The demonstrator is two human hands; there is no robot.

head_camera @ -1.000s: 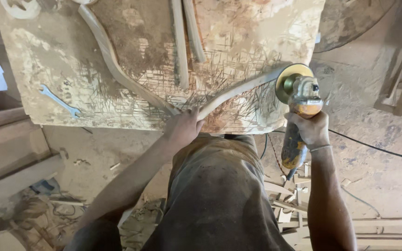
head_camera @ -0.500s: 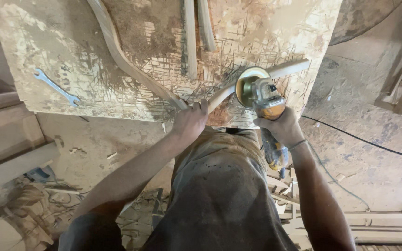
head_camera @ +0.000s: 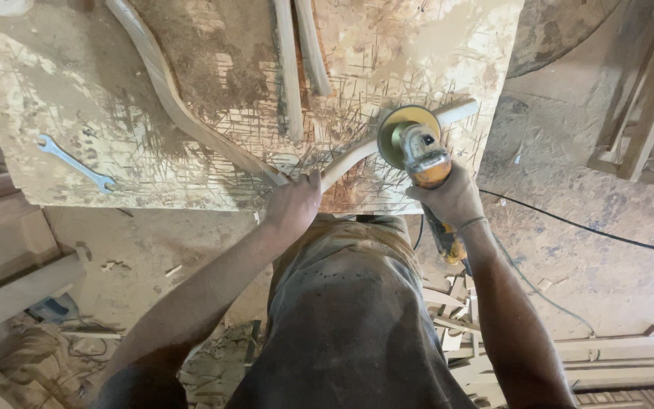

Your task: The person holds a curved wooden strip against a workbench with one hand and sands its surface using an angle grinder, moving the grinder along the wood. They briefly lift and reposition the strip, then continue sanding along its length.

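Since the earlier frames, the yellow-and-grey handheld angle grinder [head_camera: 418, 148] has travelled leftward along the curved pale wooden piece [head_camera: 357, 157], away from its squared outer end near the bench's right edge and toward the bend. Its round sanding disc [head_camera: 405, 127] now sits on the middle of that piece, so the work has shifted from the tip to the inner stretch.

The right hand [head_camera: 454, 198] is wrapped tight around the grinder's body. The left hand [head_camera: 293, 203] is pressed down, fingers curled, on the near end of the curved piece at the bench's front edge, pinning it. The two hands are apart, with the bend between them.

On the scarred, dusty plywood bench top [head_camera: 62, 91] lie a second long curved wooden strip [head_camera: 168, 95], two straight wooden slats [head_camera: 297, 60] and a steel open-ended spanner [head_camera: 76, 163]. The curved strip ends just beside the left hand. A black power cable [head_camera: 592, 227] trails across the floor on the right.
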